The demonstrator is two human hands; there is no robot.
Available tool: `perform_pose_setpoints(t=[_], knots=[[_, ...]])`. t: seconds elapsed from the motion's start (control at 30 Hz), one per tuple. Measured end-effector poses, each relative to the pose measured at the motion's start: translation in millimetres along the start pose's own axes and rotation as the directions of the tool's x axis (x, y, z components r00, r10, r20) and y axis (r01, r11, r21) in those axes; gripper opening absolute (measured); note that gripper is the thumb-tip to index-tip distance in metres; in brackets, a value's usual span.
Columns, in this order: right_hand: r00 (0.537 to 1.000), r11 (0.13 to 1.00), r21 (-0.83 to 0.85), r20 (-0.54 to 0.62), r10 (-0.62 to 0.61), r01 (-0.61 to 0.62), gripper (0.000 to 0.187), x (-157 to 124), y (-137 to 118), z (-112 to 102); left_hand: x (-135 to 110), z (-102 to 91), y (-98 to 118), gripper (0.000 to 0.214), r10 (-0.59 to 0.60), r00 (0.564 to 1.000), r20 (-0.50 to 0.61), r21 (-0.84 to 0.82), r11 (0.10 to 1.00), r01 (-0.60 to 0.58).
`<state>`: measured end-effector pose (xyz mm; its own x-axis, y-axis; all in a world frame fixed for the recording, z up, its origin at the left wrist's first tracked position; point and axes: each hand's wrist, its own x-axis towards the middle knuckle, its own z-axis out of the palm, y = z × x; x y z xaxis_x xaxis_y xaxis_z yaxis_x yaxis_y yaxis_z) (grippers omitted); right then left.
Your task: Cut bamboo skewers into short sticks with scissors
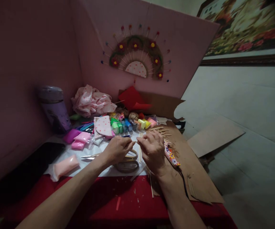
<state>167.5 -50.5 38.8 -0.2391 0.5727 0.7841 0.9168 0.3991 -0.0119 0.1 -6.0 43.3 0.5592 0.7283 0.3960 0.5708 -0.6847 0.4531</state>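
Note:
My left hand [117,149] and my right hand [153,150] meet over a white sheet [99,159] on the table, fingertips pinched together around something thin, apparently a small wooden stick; it is too small to be sure. Under the hands lie scissors [128,163] with tan handles. More wooden sticks [161,131] lie scattered just beyond my right hand. A spotted, colourful tube-shaped thing [172,156] rests by my right wrist.
Packets of coloured clay [128,124] line the back, with pink packets [79,140], a pink roll [64,166], a purple bottle [55,109], crumpled pink fabric [91,101], a black phone [42,152]. Pink board [180,41] bears a fan-shaped craft [137,57]. Brown cardboard [194,171] lies right.

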Motion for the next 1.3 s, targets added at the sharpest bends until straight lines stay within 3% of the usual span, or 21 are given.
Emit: perform_pose_setpoints(t=[0.5,1.3], knots=[[0.999,0.999,0.006,0.036,0.032,-0.032,0.014,-3,-2,1,-1,-1.2,4,0.037,-0.024,1.000,0.017,0.079,0.997,0.022],[0.996,0.989,-0.140,0.072,0.047,-0.037,0.014,-10,-14,10,-3,6.2,5,0.042,-0.068,0.996,0.052,0.137,0.989,0.060]])
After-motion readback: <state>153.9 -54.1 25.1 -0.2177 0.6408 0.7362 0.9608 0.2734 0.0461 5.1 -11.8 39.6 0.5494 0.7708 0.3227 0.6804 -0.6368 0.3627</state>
